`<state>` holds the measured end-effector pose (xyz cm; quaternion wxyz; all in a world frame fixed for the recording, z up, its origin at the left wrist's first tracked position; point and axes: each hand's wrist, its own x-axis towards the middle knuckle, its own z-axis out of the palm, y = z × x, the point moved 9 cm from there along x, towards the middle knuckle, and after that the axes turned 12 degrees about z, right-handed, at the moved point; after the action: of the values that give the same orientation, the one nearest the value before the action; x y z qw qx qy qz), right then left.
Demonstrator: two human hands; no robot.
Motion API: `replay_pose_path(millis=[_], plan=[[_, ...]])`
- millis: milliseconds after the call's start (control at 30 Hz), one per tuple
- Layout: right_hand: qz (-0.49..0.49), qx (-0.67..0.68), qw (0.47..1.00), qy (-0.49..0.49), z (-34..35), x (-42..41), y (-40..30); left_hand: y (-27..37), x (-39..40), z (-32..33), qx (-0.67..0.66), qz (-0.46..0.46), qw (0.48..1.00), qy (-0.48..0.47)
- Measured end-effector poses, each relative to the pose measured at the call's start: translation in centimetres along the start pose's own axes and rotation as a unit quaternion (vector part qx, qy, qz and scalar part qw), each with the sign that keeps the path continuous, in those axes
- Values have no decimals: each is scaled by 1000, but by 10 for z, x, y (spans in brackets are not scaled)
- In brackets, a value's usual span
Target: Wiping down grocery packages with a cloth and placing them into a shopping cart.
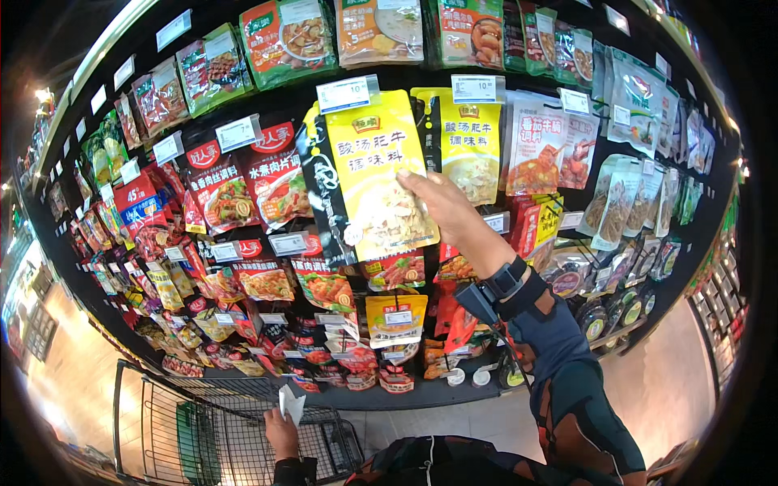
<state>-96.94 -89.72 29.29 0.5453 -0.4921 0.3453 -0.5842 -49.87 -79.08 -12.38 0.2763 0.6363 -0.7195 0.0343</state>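
My right hand point(439, 200) grips the lower right edge of a yellow seasoning pouch point(383, 176), thumb on its front and the other fingers hidden behind. The pouch bears writing and a picture of food. A price tag point(346, 95) overlaps its top edge, and I cannot tell whether the pouch still hangs from its hook. Just right of it hangs a matching yellow pouch point(471, 149). Low down at the left, my left hand point(282, 432) holds a piece of white paper point(292, 404) over the wire shopping cart point(243, 443).
A black display rack point(419, 395) curves across the view, hung with red seasoning pouches point(276, 176) on hooks. Clear bags of dried goods point(611, 194) hang at the right. A green object point(193, 437) shows through the cart's mesh. Tiled floor point(650, 389) lies at the lower right.
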Motion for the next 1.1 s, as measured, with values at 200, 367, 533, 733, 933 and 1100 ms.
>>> replay_pose_path(millis=[200, 367, 533, 733, 933, 1100], plan=[[92, -13, 996, -8, 17, -13, 22, -1, -3, -2, -9, -8, 1000, -7], [170, 24, 985, -9, 8, -42, 74, -17, -5, -16, -114, -55, 988, 88], [138, 162, 977, -2, 13, -86, 92, 1, 33, -79, -453, -173, 851, 203], [120, 223, 967, -11, 35, -99, 125, 163, 134, -211, -573, -36, 788, 221], [130, 243, 961, -16, 64, -114, 143, 323, 170, -217, -299, 305, 894, 137], [113, 224, 968, 7, 59, -120, 146, 370, 175, -190, -290, 324, 894, 105]])
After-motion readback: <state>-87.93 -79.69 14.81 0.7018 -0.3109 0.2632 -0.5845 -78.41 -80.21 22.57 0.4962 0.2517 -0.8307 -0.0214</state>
